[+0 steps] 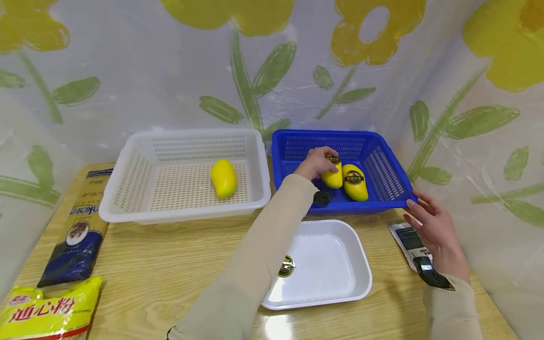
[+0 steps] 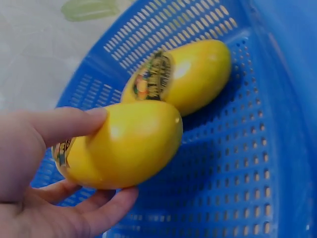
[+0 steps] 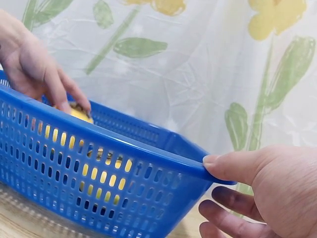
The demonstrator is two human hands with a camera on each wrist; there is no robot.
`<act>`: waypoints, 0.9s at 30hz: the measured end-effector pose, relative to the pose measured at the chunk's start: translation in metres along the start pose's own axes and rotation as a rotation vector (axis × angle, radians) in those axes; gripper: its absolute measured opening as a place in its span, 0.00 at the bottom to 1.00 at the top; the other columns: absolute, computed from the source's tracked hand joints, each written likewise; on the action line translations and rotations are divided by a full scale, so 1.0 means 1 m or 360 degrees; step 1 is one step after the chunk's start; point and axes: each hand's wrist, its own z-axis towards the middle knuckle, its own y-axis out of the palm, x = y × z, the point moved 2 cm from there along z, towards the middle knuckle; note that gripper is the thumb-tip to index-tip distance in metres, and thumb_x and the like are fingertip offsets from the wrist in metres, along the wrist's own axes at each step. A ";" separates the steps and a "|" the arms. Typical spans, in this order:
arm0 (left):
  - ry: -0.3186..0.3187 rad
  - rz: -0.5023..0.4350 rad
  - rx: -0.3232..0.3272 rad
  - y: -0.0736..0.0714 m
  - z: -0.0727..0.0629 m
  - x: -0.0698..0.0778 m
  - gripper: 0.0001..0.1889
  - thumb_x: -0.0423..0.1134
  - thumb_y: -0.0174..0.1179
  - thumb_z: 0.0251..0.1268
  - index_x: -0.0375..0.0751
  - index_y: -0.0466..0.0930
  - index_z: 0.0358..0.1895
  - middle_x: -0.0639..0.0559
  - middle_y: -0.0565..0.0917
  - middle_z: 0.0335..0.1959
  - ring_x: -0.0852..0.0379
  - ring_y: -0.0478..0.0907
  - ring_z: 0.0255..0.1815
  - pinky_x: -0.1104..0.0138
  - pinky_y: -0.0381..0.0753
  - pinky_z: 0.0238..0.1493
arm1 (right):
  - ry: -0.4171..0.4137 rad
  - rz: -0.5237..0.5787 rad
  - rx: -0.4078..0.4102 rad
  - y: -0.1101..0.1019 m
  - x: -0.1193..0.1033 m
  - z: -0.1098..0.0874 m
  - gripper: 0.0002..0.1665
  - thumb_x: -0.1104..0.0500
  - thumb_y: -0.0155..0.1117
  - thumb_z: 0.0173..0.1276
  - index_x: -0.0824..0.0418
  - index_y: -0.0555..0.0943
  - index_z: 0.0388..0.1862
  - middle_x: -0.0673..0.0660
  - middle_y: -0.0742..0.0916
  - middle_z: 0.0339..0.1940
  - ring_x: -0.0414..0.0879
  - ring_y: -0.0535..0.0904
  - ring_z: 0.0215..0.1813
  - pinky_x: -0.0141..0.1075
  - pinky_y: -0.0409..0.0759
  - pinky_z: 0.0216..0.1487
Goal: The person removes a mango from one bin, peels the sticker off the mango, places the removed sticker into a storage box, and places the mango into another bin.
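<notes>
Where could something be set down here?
Bare wooden tabletop lies between the rectangular white plastic basket, long tan-blue packet and beige left sleeve. The white basket is bare left of its oval yellow mango. Most crowded: the blue plastic basket, with the left grip holding one of two stickered yellow mangoes.

Head view looking down, left wrist close, right wrist sideways, blue basket (image 1: 361, 207) shared

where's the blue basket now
In the head view, the blue basket sits right of centre, beside the white basket, the right hand touching its near right corner.
</notes>
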 end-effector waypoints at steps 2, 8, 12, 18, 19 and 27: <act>0.0029 -0.0054 -0.0006 -0.005 -0.001 0.003 0.22 0.30 0.67 0.60 0.52 0.79 0.57 0.45 0.58 0.70 0.48 0.71 0.52 0.53 0.81 0.50 | 0.0003 0.0002 -0.0016 0.000 0.000 0.003 0.26 0.65 0.64 0.68 0.56 0.72 0.63 0.50 0.81 0.46 0.40 0.84 0.42 0.33 0.84 0.40; 0.0169 -0.0113 -0.0064 -0.021 -0.008 0.020 0.22 0.33 0.68 0.61 0.54 0.78 0.58 0.47 0.59 0.70 0.50 0.72 0.51 0.51 0.80 0.52 | 0.0026 0.0030 -0.0034 -0.004 -0.001 0.009 0.24 0.66 0.63 0.68 0.56 0.73 0.61 0.49 0.83 0.45 0.41 0.85 0.42 0.34 0.84 0.39; 0.0277 -0.0147 -0.0160 -0.030 -0.018 0.035 0.24 0.35 0.68 0.61 0.55 0.77 0.59 0.50 0.68 0.65 0.52 0.74 0.50 0.56 0.82 0.46 | 0.0032 0.0122 -0.0048 -0.011 -0.005 0.012 0.20 0.67 0.62 0.68 0.55 0.77 0.57 0.50 0.85 0.42 0.42 0.86 0.41 0.35 0.85 0.38; 0.0342 -0.0267 -0.0253 -0.042 -0.037 0.047 0.25 0.34 0.68 0.61 0.53 0.76 0.61 0.52 0.73 0.58 0.52 0.77 0.48 0.59 0.83 0.43 | 0.0050 0.0207 -0.0131 -0.016 -0.008 0.018 0.19 0.70 0.59 0.69 0.55 0.79 0.56 0.52 0.87 0.41 0.44 0.86 0.41 0.37 0.85 0.38; 0.0357 -0.0286 -0.0268 -0.043 -0.040 0.048 0.25 0.33 0.67 0.61 0.52 0.75 0.61 0.51 0.72 0.58 0.52 0.78 0.47 0.58 0.83 0.44 | 0.0053 0.0211 -0.0141 -0.016 -0.008 0.019 0.19 0.70 0.59 0.69 0.55 0.79 0.55 0.52 0.87 0.41 0.45 0.86 0.41 0.37 0.85 0.38; 0.0508 -0.0310 -0.0318 -0.058 -0.077 0.046 0.24 0.32 0.66 0.62 0.51 0.75 0.61 0.54 0.69 0.60 0.52 0.79 0.48 0.62 0.84 0.40 | 0.0069 0.0272 -0.0170 -0.023 -0.006 0.026 0.18 0.71 0.58 0.70 0.55 0.80 0.54 0.53 0.88 0.39 0.46 0.87 0.40 0.38 0.85 0.36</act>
